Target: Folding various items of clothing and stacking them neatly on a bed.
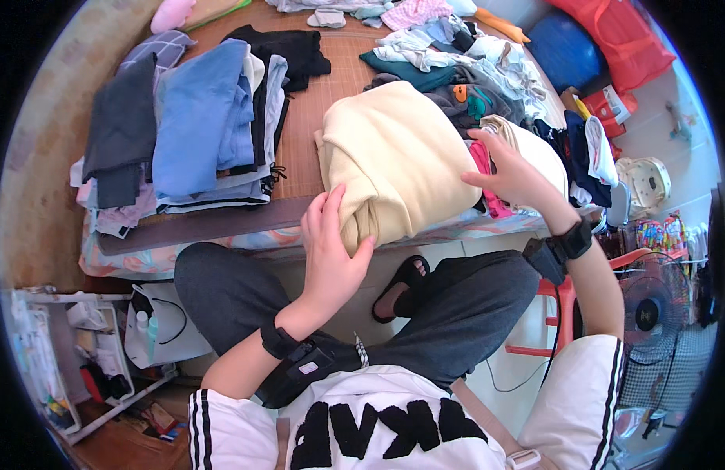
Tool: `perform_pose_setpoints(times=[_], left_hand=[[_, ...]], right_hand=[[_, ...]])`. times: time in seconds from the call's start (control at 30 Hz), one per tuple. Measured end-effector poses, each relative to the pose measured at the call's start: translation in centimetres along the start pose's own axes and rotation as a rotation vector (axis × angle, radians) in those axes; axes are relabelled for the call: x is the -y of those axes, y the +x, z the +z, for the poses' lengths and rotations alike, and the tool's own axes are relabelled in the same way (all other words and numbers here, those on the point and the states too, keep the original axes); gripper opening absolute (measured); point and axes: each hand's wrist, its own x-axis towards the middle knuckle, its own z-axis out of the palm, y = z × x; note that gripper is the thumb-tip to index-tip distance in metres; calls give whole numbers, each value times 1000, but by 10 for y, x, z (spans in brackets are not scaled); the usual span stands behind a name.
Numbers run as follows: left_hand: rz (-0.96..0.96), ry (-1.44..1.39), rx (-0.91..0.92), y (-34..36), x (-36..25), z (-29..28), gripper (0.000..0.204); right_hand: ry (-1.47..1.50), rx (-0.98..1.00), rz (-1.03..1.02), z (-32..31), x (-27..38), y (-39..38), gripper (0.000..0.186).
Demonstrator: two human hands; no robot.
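You are pressing your left hand (331,251) flat, fingers spread, on the near edge of the folded cream sweatshirt (394,160), which is lying at the front of the bamboo mat (308,117), close to the bed edge. Your right hand (511,176) is resting open on its right side, beside a pink garment (484,168); neither hand is gripping. Judgement: keep both palms flat, square the fold before lifting, and support it from beneath so it does not unroll. The stack of folded clothes (198,125) is sitting well apart to the left; the unsorted pile (456,55) is lying behind.
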Motion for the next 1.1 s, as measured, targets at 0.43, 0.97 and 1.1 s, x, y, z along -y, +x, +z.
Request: perform_pose_setpoints(times=[0.43,0.97,1.1], left_hand=[[-187,-71,67,24,9,6,76],[-294,-115,287,-10,-10,-33,20],[-266,20,335,-13,5,-31,31]], right_hand=[[377,67,281,57,-46,-19,53],[349,-57,50,24,-59,81,68],[286,44,99,62,-84,122,85]])
